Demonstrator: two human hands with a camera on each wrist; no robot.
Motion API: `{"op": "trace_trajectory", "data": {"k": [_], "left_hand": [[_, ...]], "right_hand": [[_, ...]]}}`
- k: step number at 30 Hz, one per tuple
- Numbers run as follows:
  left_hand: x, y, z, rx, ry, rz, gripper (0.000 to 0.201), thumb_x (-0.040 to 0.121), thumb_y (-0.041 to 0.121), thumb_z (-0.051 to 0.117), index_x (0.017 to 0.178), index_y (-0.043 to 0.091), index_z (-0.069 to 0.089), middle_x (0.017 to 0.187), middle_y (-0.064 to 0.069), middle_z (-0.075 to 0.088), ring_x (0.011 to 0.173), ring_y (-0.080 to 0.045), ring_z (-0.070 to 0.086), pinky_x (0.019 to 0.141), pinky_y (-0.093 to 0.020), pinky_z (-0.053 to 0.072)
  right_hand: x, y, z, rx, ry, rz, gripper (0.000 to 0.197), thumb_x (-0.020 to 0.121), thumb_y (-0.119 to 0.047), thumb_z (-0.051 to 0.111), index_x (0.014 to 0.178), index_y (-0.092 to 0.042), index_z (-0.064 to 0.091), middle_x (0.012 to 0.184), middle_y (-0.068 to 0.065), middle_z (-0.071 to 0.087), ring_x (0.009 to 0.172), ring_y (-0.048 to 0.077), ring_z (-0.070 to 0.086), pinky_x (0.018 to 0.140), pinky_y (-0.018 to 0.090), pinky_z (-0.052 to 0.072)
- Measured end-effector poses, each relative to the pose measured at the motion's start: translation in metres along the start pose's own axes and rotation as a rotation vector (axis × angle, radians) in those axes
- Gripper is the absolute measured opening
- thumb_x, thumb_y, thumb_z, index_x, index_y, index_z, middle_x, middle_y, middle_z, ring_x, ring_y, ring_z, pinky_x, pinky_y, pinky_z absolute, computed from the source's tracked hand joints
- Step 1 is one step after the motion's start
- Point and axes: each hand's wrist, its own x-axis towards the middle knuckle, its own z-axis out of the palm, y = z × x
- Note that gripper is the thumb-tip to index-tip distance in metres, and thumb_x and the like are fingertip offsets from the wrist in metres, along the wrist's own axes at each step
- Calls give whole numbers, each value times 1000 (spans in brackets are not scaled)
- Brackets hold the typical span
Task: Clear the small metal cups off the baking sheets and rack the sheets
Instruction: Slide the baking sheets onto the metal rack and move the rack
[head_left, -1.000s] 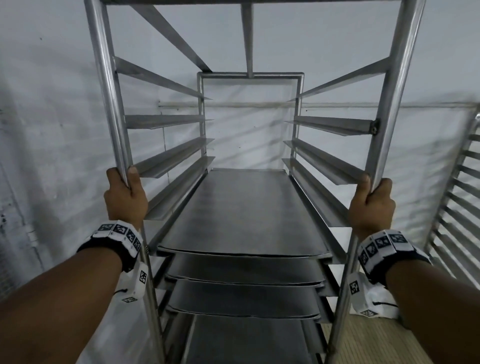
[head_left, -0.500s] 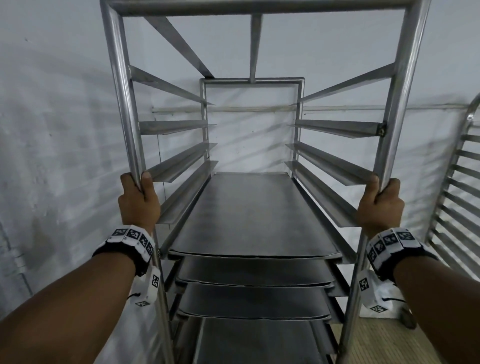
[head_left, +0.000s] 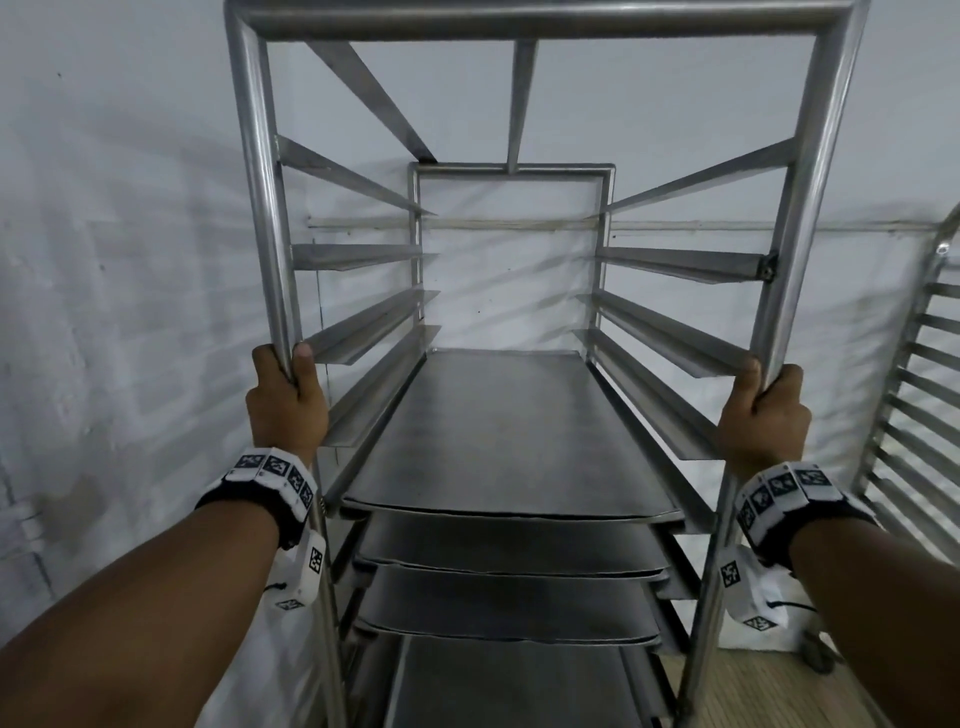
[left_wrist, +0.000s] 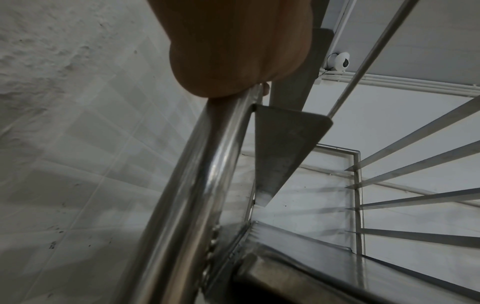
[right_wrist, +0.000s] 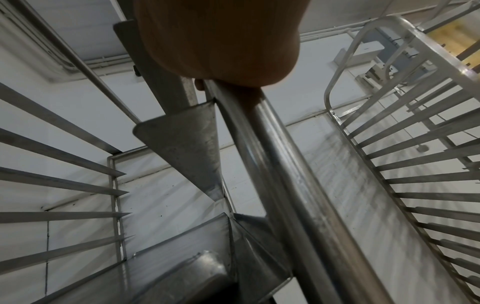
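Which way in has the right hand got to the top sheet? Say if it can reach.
Probably yes. The right hand grips the rack post beside the top sheet, whose front edge lies open; it must let go first.

Light's pretty dim and flat, kinda grey-blue overall. The white wall (head_left: 130, 260) picks up soft striped shadows from the rack (head_left: 260, 182) rails, so the source sits somewhere up behind the camera. Faint glare streaks run down the rack's steel tubes. Head view bows the straight posts near the edges. In both wrist views each hand is a dark, out-of-focus blob up top, and the tubes smear a little.
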Motion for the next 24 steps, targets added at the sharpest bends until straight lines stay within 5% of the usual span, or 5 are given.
{"op": "trace_trajectory", "data": {"k": [18, 24], "left_hand": [[-6, 4, 8, -2, -14, 2, 46, 108, 46, 39, 115, 1, 45, 71, -3, 53, 65, -30, 49, 61, -37, 37], [-7, 5, 8, 2, -30, -13, 46, 107, 47, 38, 115, 2, 44, 66, 1, 49, 63, -32, 49, 61, -38, 36]], "right_hand": [[12, 14, 2, 5, 0, -37, 42, 105, -42, 38, 102, 0, 41, 67, 16, 48, 59, 32, 41, 58, 37, 31], [11, 16, 3, -12, 5, -54, 37, 104, -42, 37, 117, -8, 38, 72, 19, 54, 69, 47, 55, 60, 39, 36]]}}
